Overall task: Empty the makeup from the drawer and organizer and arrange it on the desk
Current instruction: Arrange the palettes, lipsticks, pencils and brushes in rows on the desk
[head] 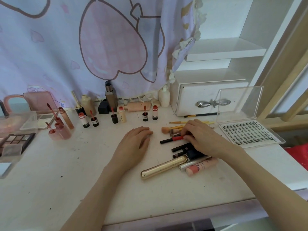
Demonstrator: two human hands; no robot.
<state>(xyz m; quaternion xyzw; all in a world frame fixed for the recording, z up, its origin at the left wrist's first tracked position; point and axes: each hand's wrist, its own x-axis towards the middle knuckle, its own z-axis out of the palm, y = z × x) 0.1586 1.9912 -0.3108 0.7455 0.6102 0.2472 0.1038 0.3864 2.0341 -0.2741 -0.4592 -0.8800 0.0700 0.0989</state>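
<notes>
- Red and black, the slim lip pen (173,139) lay just above a loose heap of tubes at about four o'clock from the desk's (70,165) centre, and the right hand (202,137) curled its fingertips round the pen's red end, apparently picking one piece out of the pile to place it.
- Flat and relaxed, the left hand (135,144) rested palm-down on bare desk at the pen's nine o'clock, holding nothing, probably steadying the person.
- Gold tube (164,166) lay slantwise at the heap's seven o'clock, unsorted.
- Small lip bottles (145,116) stood upright in a row toward twelve o'clock, seemingly already arranged.
- White drawer box (211,99) sat closed at two o'clock, the open lash case (248,132) beside it.
</notes>
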